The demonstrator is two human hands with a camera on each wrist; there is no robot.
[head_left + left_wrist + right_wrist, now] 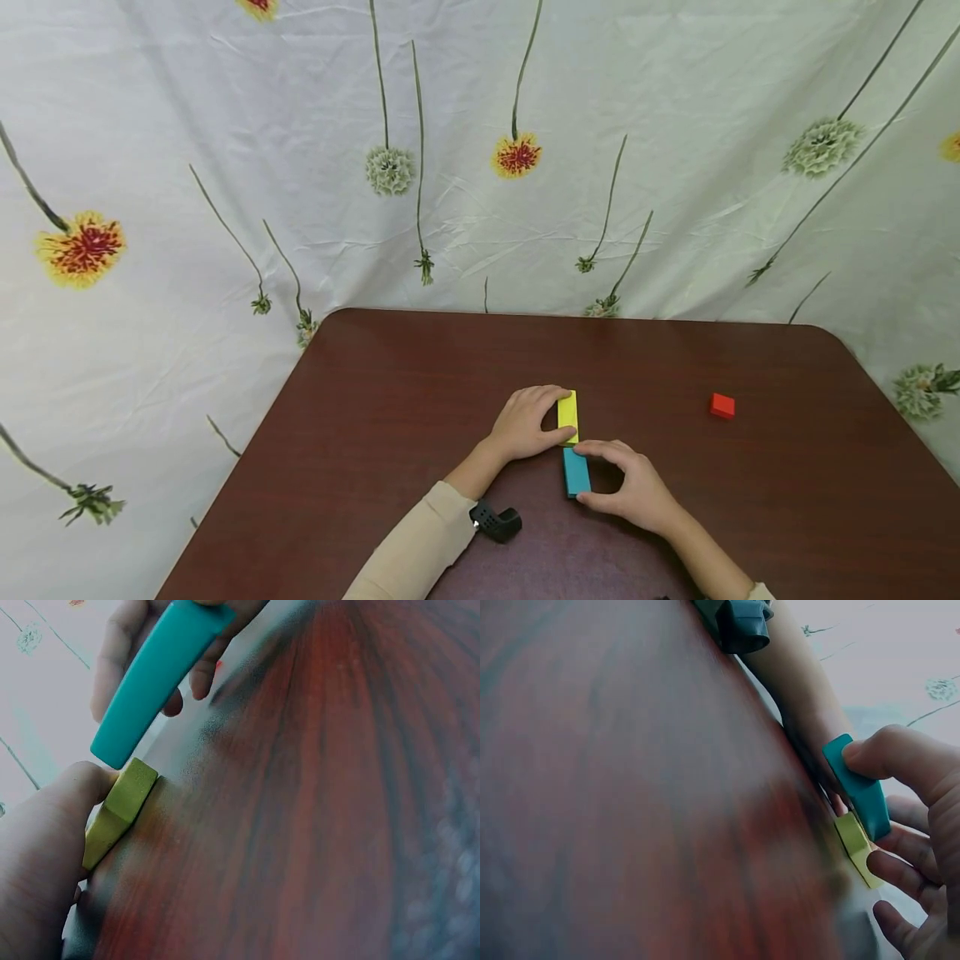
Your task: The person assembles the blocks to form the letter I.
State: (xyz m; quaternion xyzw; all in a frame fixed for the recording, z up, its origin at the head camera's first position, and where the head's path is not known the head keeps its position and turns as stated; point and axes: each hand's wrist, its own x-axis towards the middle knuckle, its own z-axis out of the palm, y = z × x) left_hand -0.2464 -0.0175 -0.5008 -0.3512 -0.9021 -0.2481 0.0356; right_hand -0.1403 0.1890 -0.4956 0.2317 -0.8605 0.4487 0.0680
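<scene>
My left hand (522,425) pinches the yellow block (568,417) on the table (375,400); my right hand (637,493) pinches the teal block (576,472), end to end just behind it.

Two long blocks lie end to end on the table (390,392), a little right of its middle: the far block (568,412) sits just beyond the near block (576,472), their ends meeting or nearly so. The left hand (525,422) is at the left side of the far block, touching it, and the right hand (636,487) is at the right side of the near block, with fingers at both its ends. A small cube (722,406) lies well apart to the right, and a wrist strap (496,522) rests near the left forearm, at the table's near side.
</scene>
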